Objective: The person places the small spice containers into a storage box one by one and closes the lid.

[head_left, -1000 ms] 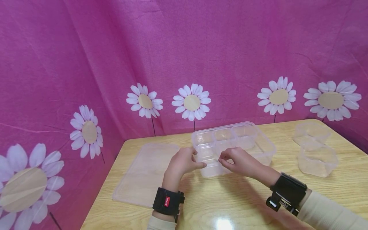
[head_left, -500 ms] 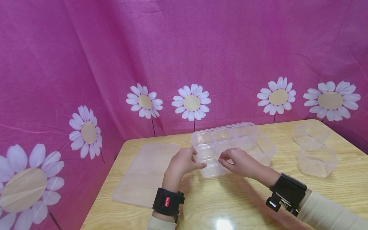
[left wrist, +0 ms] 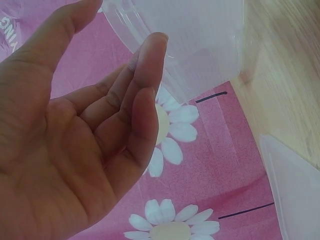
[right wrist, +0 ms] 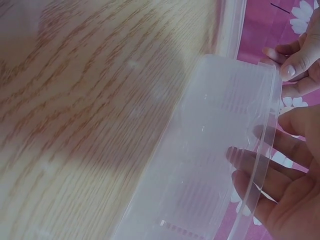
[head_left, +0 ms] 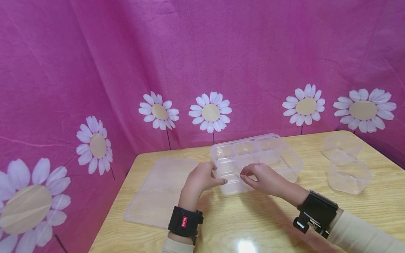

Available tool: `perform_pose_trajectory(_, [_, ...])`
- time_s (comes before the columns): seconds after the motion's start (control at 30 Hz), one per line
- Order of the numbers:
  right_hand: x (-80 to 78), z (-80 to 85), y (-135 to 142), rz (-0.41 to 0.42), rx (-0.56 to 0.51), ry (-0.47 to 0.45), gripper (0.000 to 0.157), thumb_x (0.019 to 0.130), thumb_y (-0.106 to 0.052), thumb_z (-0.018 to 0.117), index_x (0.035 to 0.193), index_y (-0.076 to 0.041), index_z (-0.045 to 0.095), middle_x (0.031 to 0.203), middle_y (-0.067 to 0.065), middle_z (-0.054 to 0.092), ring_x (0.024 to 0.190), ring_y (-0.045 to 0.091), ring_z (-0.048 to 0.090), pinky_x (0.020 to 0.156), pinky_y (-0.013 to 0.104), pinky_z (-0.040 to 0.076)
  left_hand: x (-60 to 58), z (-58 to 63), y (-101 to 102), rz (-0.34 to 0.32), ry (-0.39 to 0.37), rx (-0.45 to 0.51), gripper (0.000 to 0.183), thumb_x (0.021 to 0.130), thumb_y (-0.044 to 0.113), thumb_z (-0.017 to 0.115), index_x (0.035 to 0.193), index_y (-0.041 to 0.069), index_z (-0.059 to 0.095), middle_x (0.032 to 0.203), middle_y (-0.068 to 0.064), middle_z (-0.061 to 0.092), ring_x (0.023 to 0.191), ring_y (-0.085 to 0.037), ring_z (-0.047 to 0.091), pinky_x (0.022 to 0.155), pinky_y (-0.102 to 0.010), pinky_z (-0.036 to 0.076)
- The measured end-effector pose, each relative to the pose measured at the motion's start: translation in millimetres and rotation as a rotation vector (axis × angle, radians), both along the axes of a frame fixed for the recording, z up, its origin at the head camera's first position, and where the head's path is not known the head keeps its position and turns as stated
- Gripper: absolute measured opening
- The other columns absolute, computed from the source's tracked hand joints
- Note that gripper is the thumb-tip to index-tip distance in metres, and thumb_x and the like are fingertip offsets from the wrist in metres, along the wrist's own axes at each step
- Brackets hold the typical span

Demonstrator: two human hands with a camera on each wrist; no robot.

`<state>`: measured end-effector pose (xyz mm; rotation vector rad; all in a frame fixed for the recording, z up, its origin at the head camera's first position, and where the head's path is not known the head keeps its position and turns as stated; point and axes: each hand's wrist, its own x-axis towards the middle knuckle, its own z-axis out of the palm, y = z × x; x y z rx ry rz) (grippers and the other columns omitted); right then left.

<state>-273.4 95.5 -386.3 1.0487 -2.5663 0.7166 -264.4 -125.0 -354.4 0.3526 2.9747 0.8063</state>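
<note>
Clear box (head_left: 290, 174) sat on table (head_left: 227, 228). Left hand (head_left: 200, 178) curved at near-left corner, right hand (head_left: 264, 178) over near side; couldn't tell if either gripped. Looked light, slick, flexy; rim (right wrist: 275, 100) seemed best hold.

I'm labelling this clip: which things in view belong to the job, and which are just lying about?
In the job, it seems: left hand, right hand, box, inner tubs; probably lid and loose tubs, in matching clear plastic.

Just there: wristbands, table, curtain.

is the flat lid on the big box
No, the lid lies on the table, left of the big box, whose top is open.
</note>
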Motion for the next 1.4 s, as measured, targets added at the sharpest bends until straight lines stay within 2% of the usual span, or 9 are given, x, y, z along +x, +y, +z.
perform_pose_trajectory(0.37, [-2.8, -0.7, 0, 0.011, 0.015, -0.027, 0.014, 0.087, -0.015, 0.061, 0.091, -0.005, 0.070, 0.087, 0.008, 0.073, 0.081, 0.019, 0.068, 0.075, 0.042, 0.057, 2.3, 1.8, 0, 0.003, -0.010, 0.012, 0.062, 0.069, 0.039, 0.078, 0.115, 0.000, 0.061, 0.087, -0.009, 0.069, 0.074, -0.017, 0.061, 0.065, -0.038, 0.053])
perform_pose_trajectory(0.8, [-0.9, -4.8, 1, 0.022, 0.002, 0.015, 0.010, 0.086, -0.014, 0.062, 0.087, -0.006, 0.068, 0.085, 0.007, 0.072, 0.084, 0.020, 0.066, 0.075, 0.042, 0.057, 4.0, -0.9, 2, -0.020, 0.029, -0.060, 0.059, 0.071, 0.041, 0.076, 0.112, 0.000, 0.063, 0.075, -0.004, 0.067, 0.067, -0.014, 0.060, 0.059, -0.035, 0.050])
perform_pose_trajectory(0.97, [1.2, -1.9, 2, 0.022, 0.010, 0.039, 0.010, 0.086, -0.014, 0.062, 0.088, -0.006, 0.068, 0.086, 0.006, 0.071, 0.084, 0.019, 0.064, 0.074, 0.042, 0.056, 6.0, 1.8, 5, -0.024, 0.070, -0.097, 0.050, 0.074, 0.045, 0.071, 0.098, 0.003, 0.067, 0.071, -0.003, 0.066, 0.064, -0.013, 0.059, 0.054, -0.034, 0.048])
perform_pose_trajectory(1.1, [3.6, -1.3, 2, 0.000, 0.023, 0.007, 0.016, 0.087, -0.017, 0.062, 0.094, -0.003, 0.067, 0.091, 0.010, 0.071, 0.086, 0.022, 0.064, 0.076, 0.044, 0.056, 6.3, 1.5, 9, -0.012, 0.107, -0.120, 0.041, 0.080, 0.046, 0.066, 0.086, 0.006, 0.066, 0.066, -0.003, 0.063, 0.059, -0.014, 0.054, 0.050, -0.032, 0.043])
perform_pose_trajectory(1.27, [5.7, -0.3, 1, 0.010, 0.053, -0.047, 0.027, 0.089, -0.020, 0.060, 0.105, 0.001, 0.062, 0.100, 0.016, 0.070, 0.091, 0.026, 0.065, 0.079, 0.046, 0.056, 7.9, -0.2, 13, 0.048, 0.125, -0.155, 0.039, 0.079, 0.037, 0.070, 0.098, 0.003, 0.067, 0.082, -0.009, 0.070, 0.064, -0.017, 0.056, 0.055, -0.035, 0.048])
perform_pose_trajectory(1.4, [8.1, 0.8, 0, 0.017, 0.062, -0.057, 0.027, 0.088, -0.018, 0.061, 0.106, 0.002, 0.061, 0.100, 0.017, 0.070, 0.092, 0.026, 0.064, 0.081, 0.046, 0.055, 9.5, 0.3, 16, 0.080, 0.125, -0.166, 0.042, 0.077, 0.034, 0.072, 0.104, 0.002, 0.067, 0.095, -0.012, 0.073, 0.076, -0.022, 0.064, 0.063, -0.041, 0.054])
